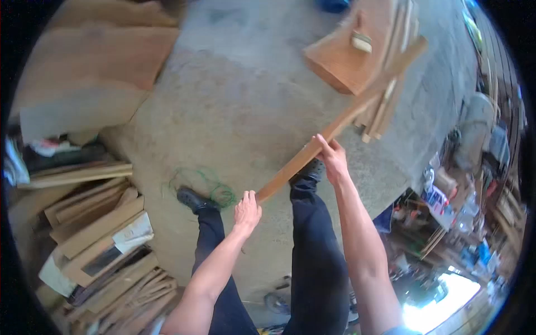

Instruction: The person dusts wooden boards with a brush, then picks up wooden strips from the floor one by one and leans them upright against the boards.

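Both arms reach forward, fingers curled, the right hand farther out than the left hand.

My long plank looks like smooth wood. My trousers are dull cloth. The floor looks like dull concrete.

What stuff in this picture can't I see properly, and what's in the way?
All in the head view:
The near end of the wooden strip: covered by the left hand.
Part of the right shoe: behind the strip, near the right hand.
The blue thing: cut off by the top edge, so I can't tell what it is.
Whatever is in the bright patch: washed out by glare.
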`<state>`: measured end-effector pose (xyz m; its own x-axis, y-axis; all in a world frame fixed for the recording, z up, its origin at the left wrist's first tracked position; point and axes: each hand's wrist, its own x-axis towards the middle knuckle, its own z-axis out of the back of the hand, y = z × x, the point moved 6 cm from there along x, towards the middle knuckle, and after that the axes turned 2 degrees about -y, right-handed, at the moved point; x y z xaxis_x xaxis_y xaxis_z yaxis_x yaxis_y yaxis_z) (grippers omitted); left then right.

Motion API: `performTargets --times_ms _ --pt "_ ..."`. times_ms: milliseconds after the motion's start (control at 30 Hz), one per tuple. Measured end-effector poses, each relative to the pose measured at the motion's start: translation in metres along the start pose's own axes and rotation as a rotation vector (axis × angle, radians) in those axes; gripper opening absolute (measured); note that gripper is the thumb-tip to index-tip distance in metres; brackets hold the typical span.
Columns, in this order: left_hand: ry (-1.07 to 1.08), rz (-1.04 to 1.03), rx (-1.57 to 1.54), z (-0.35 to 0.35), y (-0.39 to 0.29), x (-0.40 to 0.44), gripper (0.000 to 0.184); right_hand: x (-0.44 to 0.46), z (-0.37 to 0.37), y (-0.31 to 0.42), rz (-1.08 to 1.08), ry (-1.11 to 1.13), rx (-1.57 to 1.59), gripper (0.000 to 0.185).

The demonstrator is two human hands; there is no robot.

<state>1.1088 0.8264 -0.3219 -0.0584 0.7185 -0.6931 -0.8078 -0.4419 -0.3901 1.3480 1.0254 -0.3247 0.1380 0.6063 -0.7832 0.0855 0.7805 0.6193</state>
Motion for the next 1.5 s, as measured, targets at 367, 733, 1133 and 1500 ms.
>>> performTargets --times_ms 367,733,1133,1500 --pt "-0.163 0.268 -0.413 0.136 0.277 -0.057 0.056 -0.203 -0.336 -0.02 0.342 0.459 -0.356 0.04" --pt "-0.977 -0.125 -1.006 0.43 0.401 -0.169 0.046 -0.33 -0.635 -0.101 0.876 0.654 -0.81 0.024" --pt "-1.248 0.295 -0.884 0.476 0.62 -0.099 0.039 -0.308 -0.866 -0.192 0.832 0.601 -0.915 0.062" --pt "-1.394 0.606 -0.485 0.566 0.732 -0.06 0.037 -0.274 -0.857 -0.199 0.785 0.773 -1.039 0.071"
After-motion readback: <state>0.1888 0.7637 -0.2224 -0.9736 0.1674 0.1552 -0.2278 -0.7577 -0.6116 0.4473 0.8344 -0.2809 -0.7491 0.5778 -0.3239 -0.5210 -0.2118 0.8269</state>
